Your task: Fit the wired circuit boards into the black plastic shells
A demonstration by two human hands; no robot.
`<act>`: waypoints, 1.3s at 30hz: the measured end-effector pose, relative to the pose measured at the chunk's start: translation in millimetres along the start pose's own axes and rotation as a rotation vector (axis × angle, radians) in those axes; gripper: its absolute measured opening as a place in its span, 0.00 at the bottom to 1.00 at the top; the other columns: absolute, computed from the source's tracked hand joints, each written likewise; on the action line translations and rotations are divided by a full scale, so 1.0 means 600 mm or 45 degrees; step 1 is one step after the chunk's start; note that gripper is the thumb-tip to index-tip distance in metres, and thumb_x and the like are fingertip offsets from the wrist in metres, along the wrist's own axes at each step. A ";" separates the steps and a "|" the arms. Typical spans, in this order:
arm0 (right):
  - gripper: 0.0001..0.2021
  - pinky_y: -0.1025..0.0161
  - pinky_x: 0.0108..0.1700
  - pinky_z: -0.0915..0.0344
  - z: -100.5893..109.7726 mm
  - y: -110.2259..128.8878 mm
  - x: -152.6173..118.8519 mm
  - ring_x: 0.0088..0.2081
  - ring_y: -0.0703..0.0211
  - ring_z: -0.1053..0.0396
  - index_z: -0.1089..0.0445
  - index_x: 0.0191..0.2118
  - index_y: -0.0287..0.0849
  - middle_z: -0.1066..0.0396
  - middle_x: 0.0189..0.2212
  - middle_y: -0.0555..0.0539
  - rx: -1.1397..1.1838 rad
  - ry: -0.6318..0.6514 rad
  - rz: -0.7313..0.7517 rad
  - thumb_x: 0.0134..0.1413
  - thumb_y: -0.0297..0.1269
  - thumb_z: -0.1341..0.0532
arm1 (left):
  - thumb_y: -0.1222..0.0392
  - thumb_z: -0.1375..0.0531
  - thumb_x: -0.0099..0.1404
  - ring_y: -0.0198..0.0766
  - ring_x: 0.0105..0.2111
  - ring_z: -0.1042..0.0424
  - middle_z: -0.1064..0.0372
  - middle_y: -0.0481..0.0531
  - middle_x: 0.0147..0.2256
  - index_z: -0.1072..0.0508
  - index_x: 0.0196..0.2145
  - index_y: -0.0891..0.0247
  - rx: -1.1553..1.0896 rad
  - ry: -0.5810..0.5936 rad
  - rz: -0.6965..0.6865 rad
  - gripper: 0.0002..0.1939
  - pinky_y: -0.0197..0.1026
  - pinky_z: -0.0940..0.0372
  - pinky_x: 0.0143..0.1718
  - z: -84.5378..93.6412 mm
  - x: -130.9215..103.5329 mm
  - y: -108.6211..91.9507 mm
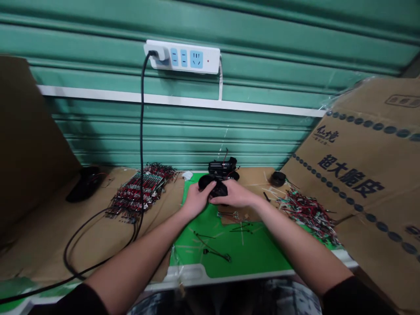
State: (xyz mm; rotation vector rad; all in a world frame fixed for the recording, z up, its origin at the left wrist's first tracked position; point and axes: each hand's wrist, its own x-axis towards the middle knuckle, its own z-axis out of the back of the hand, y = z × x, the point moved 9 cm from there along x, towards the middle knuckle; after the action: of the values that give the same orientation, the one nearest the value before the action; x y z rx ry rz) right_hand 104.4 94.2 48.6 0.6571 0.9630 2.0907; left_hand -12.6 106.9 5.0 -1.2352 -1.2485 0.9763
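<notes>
Both hands meet at the far middle of the green mat [262,249], around a black rounded plastic part [218,189] whose exact kind I cannot make out. My left hand [196,199] grips its left side, thumb on top. From the right, my right hand [234,194] closes on the same part, its fingers partly hidden. Just behind the hands stand more black plastic pieces [223,166] with a thin red wire sticking up. Nearer to me, short black wires with small connectors [217,254] lie loose on the mat.
Rows of red and black wired parts [138,190] lie on cardboard at left, beside a black shell [85,184]. A wire heap [310,214] and a round black piece [278,178] are at right. A black cable [142,131] hangs from the power strip [183,57]. Cardboard walls [354,175] flank the table.
</notes>
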 end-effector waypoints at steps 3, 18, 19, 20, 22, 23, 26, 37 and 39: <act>0.20 0.61 0.39 0.35 -0.010 -0.012 -0.017 0.36 0.54 0.30 0.25 0.43 0.39 0.23 0.36 0.46 -0.145 -0.006 -0.095 0.51 0.49 0.27 | 0.39 0.28 0.52 0.35 0.20 0.34 0.31 0.49 0.21 0.26 0.24 0.65 -0.083 -0.176 0.052 0.25 0.37 0.40 0.22 0.027 0.013 0.015; 0.05 0.66 0.29 0.44 -0.015 0.004 -0.078 0.26 0.63 0.35 0.28 0.33 0.41 0.29 0.25 0.54 -0.289 0.215 -0.084 0.56 0.30 0.31 | 0.51 0.26 0.46 0.35 0.20 0.30 0.28 0.46 0.23 0.27 0.33 0.64 -0.211 -0.183 0.325 0.22 0.35 0.36 0.21 0.024 0.005 0.049; 0.05 0.67 0.28 0.44 -0.004 0.007 -0.078 0.25 0.64 0.36 0.29 0.33 0.41 0.31 0.24 0.54 -0.196 0.173 -0.075 0.57 0.31 0.32 | 0.52 0.25 0.44 0.35 0.21 0.30 0.28 0.47 0.24 0.26 0.32 0.65 -0.207 -0.177 0.305 0.22 0.35 0.35 0.22 0.022 0.005 0.046; 0.05 0.67 0.28 0.43 0.008 0.011 -0.079 0.25 0.64 0.37 0.29 0.34 0.42 0.32 0.23 0.55 -0.111 0.110 -0.063 0.58 0.32 0.33 | 0.52 0.24 0.44 0.35 0.22 0.29 0.27 0.47 0.25 0.25 0.31 0.65 -0.220 -0.161 0.297 0.22 0.36 0.34 0.24 0.020 0.004 0.045; 0.05 0.67 0.28 0.42 0.036 0.018 -0.079 0.26 0.64 0.38 0.29 0.37 0.42 0.32 0.24 0.54 -0.008 -0.070 -0.030 0.60 0.36 0.33 | 0.53 0.23 0.44 0.37 0.25 0.27 0.24 0.50 0.27 0.24 0.30 0.66 -0.279 -0.095 0.319 0.21 0.38 0.32 0.28 0.009 0.001 0.043; 0.06 0.67 0.28 0.42 0.049 0.021 -0.080 0.26 0.64 0.38 0.28 0.40 0.42 0.31 0.25 0.54 -0.001 -0.175 -0.012 0.61 0.38 0.33 | 0.53 0.22 0.44 0.38 0.26 0.26 0.23 0.52 0.27 0.23 0.30 0.66 -0.313 -0.063 0.341 0.20 0.38 0.31 0.30 0.004 -0.001 0.043; 0.09 0.66 0.30 0.42 0.072 0.025 -0.082 0.25 0.65 0.40 0.25 0.44 0.43 0.27 0.28 0.52 -0.097 -0.395 0.020 0.60 0.39 0.32 | 0.58 0.22 0.42 0.39 0.28 0.24 0.22 0.53 0.28 0.22 0.27 0.67 -0.395 -0.036 0.386 0.18 0.39 0.30 0.32 -0.001 -0.008 0.037; 0.16 0.66 0.26 0.35 0.024 -0.047 -0.059 0.24 0.62 0.29 0.30 0.37 0.42 0.23 0.27 0.48 0.496 -0.394 -0.277 0.49 0.45 0.27 | 0.60 0.20 0.42 0.38 0.27 0.23 0.24 0.49 0.26 0.23 0.31 0.66 -0.460 0.016 0.286 0.21 0.40 0.28 0.34 -0.019 -0.018 0.008; 0.17 0.67 0.23 0.36 0.019 -0.052 -0.058 0.21 0.63 0.31 0.30 0.36 0.42 0.22 0.27 0.48 0.518 -0.384 -0.300 0.49 0.45 0.26 | 0.60 0.20 0.41 0.39 0.26 0.23 0.24 0.49 0.25 0.24 0.32 0.66 -0.443 -0.001 0.291 0.23 0.41 0.27 0.34 -0.018 -0.018 0.009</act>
State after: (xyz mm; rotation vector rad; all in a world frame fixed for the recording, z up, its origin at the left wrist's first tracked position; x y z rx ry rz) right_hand 145.8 85.6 25.7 0.9806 1.2327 1.5472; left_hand -2.4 95.4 -0.9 -1.6773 -1.3359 0.9456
